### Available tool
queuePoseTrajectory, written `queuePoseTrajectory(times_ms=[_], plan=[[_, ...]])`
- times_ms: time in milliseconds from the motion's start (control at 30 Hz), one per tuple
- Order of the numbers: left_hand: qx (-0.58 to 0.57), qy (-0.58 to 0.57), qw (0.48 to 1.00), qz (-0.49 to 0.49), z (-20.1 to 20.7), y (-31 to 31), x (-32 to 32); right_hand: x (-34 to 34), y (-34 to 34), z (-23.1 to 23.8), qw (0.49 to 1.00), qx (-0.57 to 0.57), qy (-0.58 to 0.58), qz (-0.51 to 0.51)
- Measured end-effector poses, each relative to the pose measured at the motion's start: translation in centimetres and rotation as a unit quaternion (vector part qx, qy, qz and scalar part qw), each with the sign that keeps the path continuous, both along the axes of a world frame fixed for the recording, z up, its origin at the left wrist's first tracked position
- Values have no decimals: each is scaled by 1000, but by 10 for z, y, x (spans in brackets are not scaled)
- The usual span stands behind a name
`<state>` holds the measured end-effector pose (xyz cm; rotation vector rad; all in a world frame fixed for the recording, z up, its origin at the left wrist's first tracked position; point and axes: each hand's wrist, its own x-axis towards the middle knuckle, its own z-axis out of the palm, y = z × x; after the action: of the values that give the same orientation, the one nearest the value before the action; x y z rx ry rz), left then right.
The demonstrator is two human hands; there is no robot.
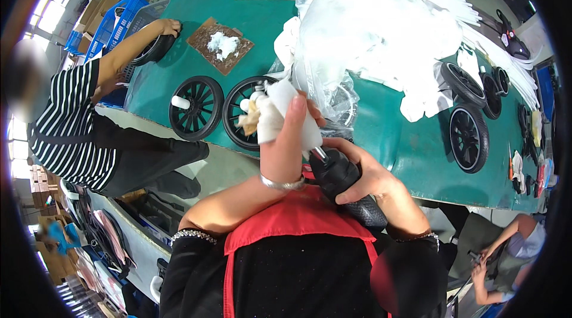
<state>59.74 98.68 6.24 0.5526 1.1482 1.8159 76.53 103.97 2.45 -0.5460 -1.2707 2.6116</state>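
The green table (393, 139) runs across the view, with a big heap of clear plastic bags (381, 26) on it, black spoked wheels lying flat to the left (195, 108) and more wheels (469, 137) to the right. Close to the chest, above the red apron (298, 223), the right hand (363, 172) is wrapped tight around a black wheel (345, 184) held on edge, its tyre tread pointing down toward the body and a short metal axle (320, 154) sticking up out of the hub. The left hand (286, 139) is clamped on a white rag (271, 112), thumb up, pressing it at the axle end. To do this wiping well, it looks best to keep the wheel braced firmly against the apron so it cannot roll, turn the rag around the axle rather than dab at it, and use a clean fold, since part of the rag already looks yellowed. The rag and left hand hide the axle tip and most of the hub, so how clean it is cannot be judged. The right palm covers the wheel's spokes. A person in a striped shirt (71, 121) reaches to the table at the left; what lies under that hand is hard to make out.
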Motion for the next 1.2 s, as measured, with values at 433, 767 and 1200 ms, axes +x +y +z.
queuePoseTrajectory(times_ms=[433,767,1200], plan=[[48,83,995,-31,-46,-8,27,2,3,-27,992,-113,-5,-47],[-55,81,989,-109,-40,-1,-9,-12,25,-34,984,-174,26,-10],[-200,410,890,7,-19,-80,-85,-197,9,7,974,45,53,-214]])
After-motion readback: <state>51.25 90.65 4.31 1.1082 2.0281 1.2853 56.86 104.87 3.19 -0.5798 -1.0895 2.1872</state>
